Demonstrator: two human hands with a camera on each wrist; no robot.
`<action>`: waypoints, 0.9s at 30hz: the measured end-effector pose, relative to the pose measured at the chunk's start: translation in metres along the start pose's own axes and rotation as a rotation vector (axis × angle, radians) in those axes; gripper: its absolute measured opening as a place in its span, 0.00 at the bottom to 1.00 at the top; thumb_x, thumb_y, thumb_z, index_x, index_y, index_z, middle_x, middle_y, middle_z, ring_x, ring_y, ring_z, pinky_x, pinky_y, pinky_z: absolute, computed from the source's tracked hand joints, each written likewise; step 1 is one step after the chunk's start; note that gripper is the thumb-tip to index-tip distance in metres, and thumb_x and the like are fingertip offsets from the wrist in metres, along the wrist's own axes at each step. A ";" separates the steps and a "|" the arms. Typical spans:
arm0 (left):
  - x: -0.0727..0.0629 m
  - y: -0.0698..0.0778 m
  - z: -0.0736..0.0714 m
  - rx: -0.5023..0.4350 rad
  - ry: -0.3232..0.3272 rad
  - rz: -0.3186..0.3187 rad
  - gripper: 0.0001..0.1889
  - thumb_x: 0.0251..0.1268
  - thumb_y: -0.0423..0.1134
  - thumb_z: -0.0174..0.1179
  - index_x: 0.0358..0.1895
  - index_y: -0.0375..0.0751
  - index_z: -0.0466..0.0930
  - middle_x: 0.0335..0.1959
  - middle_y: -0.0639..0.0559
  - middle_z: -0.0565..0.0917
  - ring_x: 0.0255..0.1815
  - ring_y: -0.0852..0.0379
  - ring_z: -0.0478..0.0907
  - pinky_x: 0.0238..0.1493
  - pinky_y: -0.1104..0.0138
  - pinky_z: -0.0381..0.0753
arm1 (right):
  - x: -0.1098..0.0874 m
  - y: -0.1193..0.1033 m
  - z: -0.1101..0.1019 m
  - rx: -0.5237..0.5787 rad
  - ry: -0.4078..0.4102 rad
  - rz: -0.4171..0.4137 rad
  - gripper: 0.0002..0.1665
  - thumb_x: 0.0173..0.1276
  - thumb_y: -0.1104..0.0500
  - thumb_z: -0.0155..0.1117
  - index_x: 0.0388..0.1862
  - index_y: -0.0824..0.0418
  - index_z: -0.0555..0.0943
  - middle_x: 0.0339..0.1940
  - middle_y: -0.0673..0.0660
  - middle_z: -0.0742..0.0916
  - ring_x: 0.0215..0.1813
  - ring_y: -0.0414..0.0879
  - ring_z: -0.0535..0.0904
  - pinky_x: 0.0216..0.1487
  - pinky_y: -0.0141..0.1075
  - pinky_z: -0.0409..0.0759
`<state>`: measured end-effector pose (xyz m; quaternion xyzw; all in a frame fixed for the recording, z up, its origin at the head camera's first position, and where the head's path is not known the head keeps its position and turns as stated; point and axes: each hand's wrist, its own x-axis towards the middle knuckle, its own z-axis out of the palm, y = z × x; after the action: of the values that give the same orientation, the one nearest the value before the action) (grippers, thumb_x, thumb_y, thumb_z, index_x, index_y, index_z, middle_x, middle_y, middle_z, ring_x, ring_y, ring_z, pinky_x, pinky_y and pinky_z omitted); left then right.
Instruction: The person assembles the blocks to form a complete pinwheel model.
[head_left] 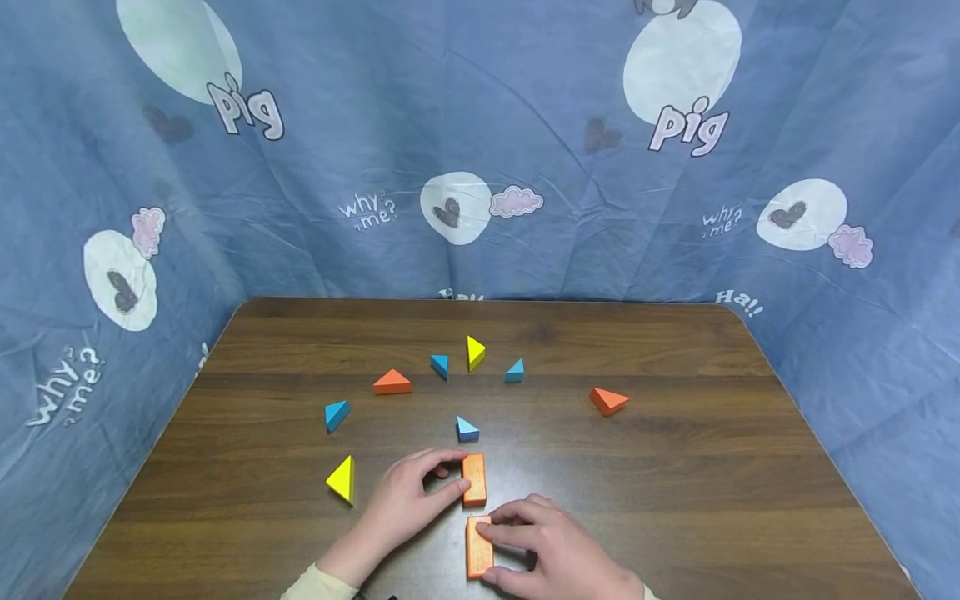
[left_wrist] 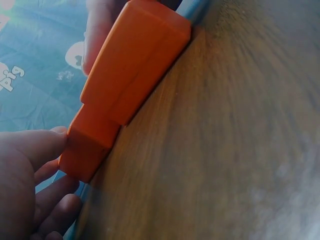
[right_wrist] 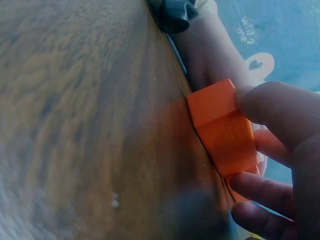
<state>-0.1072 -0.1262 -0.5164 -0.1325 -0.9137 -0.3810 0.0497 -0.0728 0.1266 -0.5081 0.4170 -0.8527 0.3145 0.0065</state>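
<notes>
Two orange rectangular blocks lie roughly end to end on the wooden table, with a small gap between them in the head view. My left hand (head_left: 408, 496) holds the farther orange block (head_left: 474, 481) from its left side, index fingertip by the far corner and thumb lower on the edge. The nearer orange block (head_left: 480, 550) is gripped from the right by my right hand (head_left: 558, 550), thumb close to its near end and fingers by the far end. In the right wrist view this nearer block (right_wrist: 225, 132) hides most of the other one.
Beyond the left hand stands a small blue triangular block (head_left: 467, 430). Yellow triangles (head_left: 342, 481), orange triangles (head_left: 392, 383) and more blue triangles (head_left: 337, 415) are spread in a loose arc. A blue printed curtain (head_left: 525, 250) hangs around the table (head_left: 712, 500).
</notes>
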 end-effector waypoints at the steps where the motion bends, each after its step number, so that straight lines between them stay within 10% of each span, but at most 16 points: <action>1: 0.000 0.000 0.000 0.002 0.001 0.001 0.17 0.60 0.58 0.67 0.53 0.67 0.83 0.36 0.73 0.80 0.39 0.72 0.75 0.45 0.61 0.75 | 0.000 0.000 0.000 -0.006 -0.001 -0.004 0.25 0.67 0.38 0.65 0.62 0.40 0.81 0.53 0.37 0.81 0.52 0.31 0.74 0.51 0.33 0.77; 27: 0.000 0.001 -0.003 -0.036 -0.035 -0.003 0.20 0.58 0.60 0.68 0.54 0.66 0.83 0.41 0.72 0.82 0.41 0.71 0.76 0.47 0.62 0.76 | 0.000 0.002 0.002 -0.099 0.054 -0.095 0.25 0.68 0.38 0.64 0.60 0.46 0.83 0.55 0.41 0.83 0.53 0.33 0.76 0.53 0.30 0.75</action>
<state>-0.1071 -0.1274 -0.5138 -0.1384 -0.9076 -0.3953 0.0307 -0.0740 0.1268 -0.5105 0.4474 -0.8461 0.2825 0.0648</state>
